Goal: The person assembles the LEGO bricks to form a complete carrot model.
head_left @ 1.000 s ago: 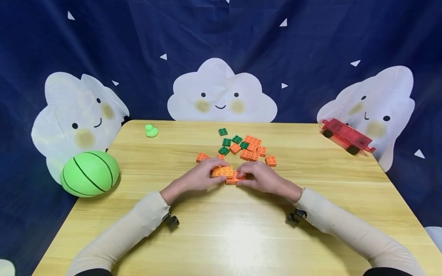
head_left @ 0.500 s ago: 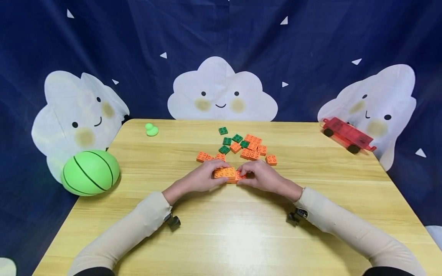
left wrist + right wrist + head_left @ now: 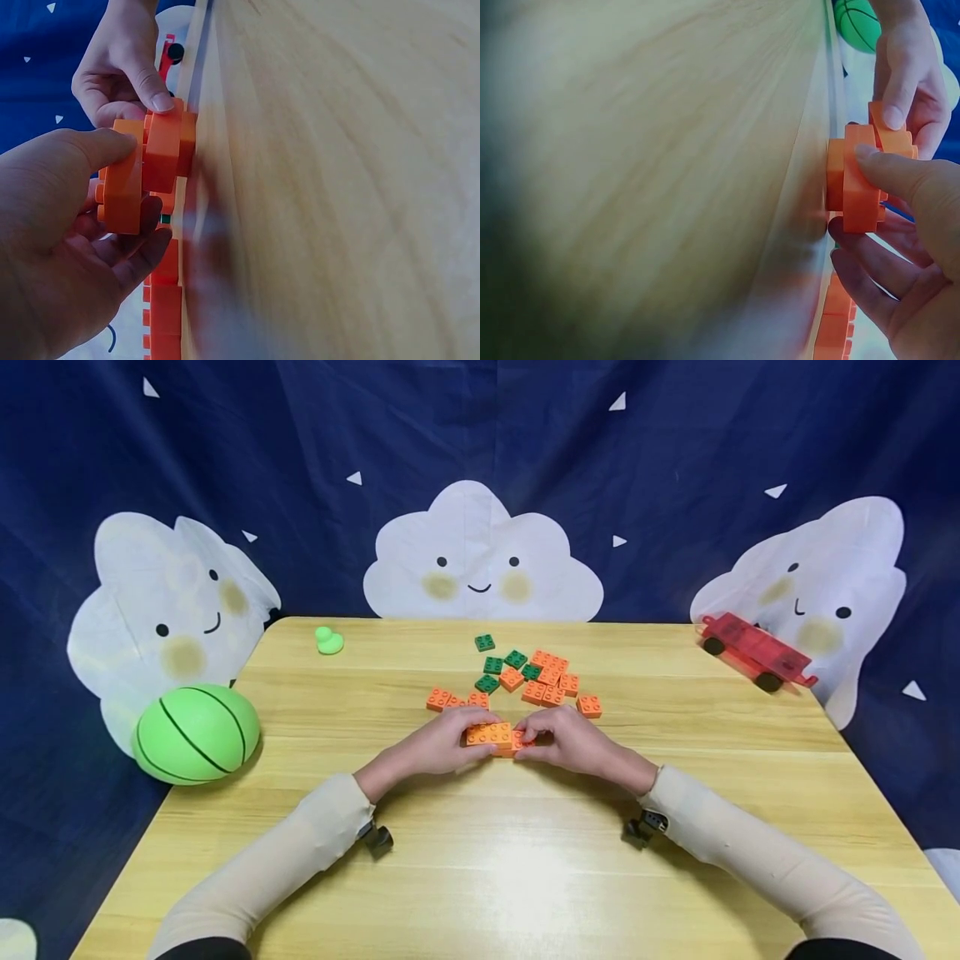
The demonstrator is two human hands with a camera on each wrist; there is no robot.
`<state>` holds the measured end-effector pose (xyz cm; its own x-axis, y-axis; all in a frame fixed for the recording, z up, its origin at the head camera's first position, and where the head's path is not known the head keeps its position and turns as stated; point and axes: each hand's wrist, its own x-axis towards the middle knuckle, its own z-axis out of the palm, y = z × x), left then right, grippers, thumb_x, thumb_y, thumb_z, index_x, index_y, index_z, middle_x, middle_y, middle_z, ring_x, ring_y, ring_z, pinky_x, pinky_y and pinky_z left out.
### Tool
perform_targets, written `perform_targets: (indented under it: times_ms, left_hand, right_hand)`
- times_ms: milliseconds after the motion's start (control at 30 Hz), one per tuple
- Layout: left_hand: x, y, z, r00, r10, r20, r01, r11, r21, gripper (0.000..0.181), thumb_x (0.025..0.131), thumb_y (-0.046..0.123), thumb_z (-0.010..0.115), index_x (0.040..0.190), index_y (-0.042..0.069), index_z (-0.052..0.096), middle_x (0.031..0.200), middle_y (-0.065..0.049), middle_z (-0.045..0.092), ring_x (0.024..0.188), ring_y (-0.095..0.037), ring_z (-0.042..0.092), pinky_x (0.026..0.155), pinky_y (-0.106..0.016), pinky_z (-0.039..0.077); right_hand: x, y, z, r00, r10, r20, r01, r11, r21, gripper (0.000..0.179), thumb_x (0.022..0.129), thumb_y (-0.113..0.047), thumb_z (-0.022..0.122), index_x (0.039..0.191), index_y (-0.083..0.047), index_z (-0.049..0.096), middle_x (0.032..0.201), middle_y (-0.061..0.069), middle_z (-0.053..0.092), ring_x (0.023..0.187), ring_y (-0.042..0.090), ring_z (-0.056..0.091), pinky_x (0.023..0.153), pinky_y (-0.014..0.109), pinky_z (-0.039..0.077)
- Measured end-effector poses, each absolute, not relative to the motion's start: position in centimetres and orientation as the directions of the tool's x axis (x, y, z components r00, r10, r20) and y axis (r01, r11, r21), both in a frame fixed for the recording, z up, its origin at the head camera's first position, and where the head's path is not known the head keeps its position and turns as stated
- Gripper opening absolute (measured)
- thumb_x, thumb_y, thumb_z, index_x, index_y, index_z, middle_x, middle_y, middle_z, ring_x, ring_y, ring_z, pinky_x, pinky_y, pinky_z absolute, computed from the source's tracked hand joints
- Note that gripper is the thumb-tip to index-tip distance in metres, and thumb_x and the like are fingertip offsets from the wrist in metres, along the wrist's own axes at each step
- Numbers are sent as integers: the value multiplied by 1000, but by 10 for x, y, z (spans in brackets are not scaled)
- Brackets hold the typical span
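green ball (image 3: 197, 735), black lines: left of the frame, at the tabletop (image 3: 375, 668) edge | little green duck (image 3: 328, 642): left of the middle, near the back edge | red toy car (image 3: 757, 647), black wheels: right side | dark blue cloth (image 3: 660, 460): across the top, with smiling white clouds (image 3: 480, 531) and small white triangles (image 3: 618, 402)

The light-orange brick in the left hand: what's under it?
Below the light-orange brick is a darker orange brick, pinched by the right hand, then a lower brick; where they overlap is covered.
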<state>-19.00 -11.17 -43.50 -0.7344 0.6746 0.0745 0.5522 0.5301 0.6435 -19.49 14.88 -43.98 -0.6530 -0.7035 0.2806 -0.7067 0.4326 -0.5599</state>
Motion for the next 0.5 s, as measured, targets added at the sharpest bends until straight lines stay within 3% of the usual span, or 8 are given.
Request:
perform_targets:
  times_ms: [500]
  left_hand:
    - [-191, -111, -432, -726, 684, 69, 559, 529, 638, 39, 99, 29, 70, 136, 15, 66, 133, -3, 67, 122, -17, 63, 109, -38, 51]
  right_hand:
    - [-196, 149, -439, -662, -705, 255, -678, 416, -606, 16, 83, -15, 87, 77, -17, 72, 105, 3, 80, 98, 15, 76, 82, 29, 62]
